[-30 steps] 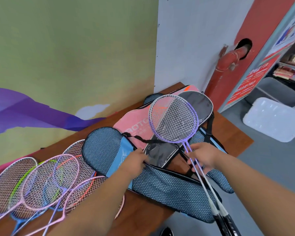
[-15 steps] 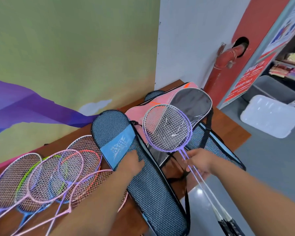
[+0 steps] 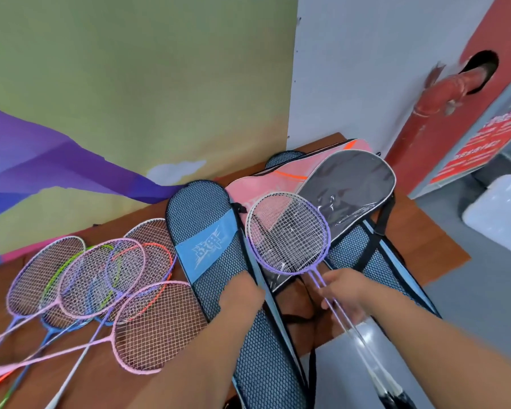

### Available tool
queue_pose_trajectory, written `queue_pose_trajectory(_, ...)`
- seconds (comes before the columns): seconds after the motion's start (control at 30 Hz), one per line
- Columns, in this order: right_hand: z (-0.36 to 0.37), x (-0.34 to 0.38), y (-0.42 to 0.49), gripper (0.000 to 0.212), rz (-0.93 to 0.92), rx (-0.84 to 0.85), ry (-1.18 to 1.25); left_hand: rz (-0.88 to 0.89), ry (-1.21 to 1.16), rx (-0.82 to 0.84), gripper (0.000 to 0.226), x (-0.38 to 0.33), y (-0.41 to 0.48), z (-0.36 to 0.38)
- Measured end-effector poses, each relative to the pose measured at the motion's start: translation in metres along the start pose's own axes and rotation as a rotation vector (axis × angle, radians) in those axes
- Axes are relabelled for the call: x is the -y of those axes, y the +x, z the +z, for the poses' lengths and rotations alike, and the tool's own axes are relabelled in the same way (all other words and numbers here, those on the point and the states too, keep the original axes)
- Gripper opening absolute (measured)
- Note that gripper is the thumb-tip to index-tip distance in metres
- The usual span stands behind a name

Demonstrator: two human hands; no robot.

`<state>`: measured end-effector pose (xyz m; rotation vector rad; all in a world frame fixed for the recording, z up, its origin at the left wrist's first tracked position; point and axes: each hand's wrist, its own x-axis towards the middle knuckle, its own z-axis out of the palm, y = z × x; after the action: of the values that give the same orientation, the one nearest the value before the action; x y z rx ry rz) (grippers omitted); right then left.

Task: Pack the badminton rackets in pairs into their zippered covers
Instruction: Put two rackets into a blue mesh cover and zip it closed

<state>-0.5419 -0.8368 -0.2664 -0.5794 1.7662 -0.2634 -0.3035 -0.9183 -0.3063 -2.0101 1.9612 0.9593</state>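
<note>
Right hand [image 3: 345, 293] is closed round the shafts of two stacked rackets [image 3: 288, 234], held as a pair just beside the blue cover [image 3: 199, 215], which is pinned on the table [image 3: 422, 249] by the left hand [image 3: 242, 295], grip unclear, seemingly for opening.

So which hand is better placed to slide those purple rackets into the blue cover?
The right hand: it grips the purple rackets by their shafts, while the left hand holds the blue cover.
</note>
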Motion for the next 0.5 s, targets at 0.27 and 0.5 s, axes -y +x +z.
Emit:
queue_pose_trajectory(0.27, -0.022, 0.004, -0.007, 0.018, -0.025, 0.065, -0.286, -0.173, -0.386, -0.096, 0.026, 0.002, -0.006, -0.012)
queue_pose_trajectory(0.5, -0.018, 0.006, -0.022, 0.017, 0.03, 0.205, -0.371, -0.135, -0.491, -0.232, 0.024, -0.003, -0.022, -0.023)
